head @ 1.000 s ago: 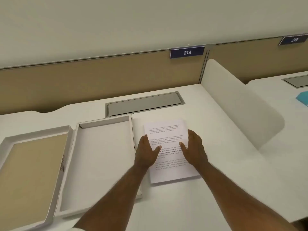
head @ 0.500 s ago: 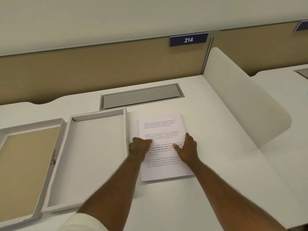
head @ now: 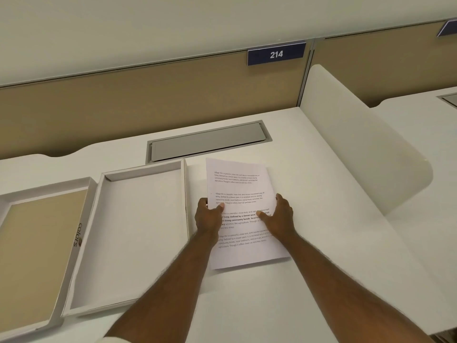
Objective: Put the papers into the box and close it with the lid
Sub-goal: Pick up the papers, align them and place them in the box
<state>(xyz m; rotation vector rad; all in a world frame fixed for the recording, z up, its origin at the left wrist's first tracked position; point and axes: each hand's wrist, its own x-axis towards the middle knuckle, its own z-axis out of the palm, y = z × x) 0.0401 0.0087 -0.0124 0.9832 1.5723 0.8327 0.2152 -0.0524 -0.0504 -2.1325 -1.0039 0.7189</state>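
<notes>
A stack of printed white papers (head: pixel 241 186) is held over the white desk, its far end tilted up a little. My left hand (head: pixel 209 216) grips its left edge, thumb on top. My right hand (head: pixel 278 216) grips its right edge the same way. Just left of the papers lies an open white box (head: pixel 141 233) with nothing inside. Further left lies the lid (head: pixel 37 248), upside down, its inside tan, with a printed word on its right wall.
A grey cable flap (head: pixel 207 142) is set into the desk behind the box. A curved white divider (head: pixel 363 154) rises on the right. A tan partition with a blue sign "214" (head: pixel 276 54) stands at the back.
Both hands went from resting flat on the papers to gripping the stack's side edges. The stack's far end has lifted off the desk. The camera moved closer.
</notes>
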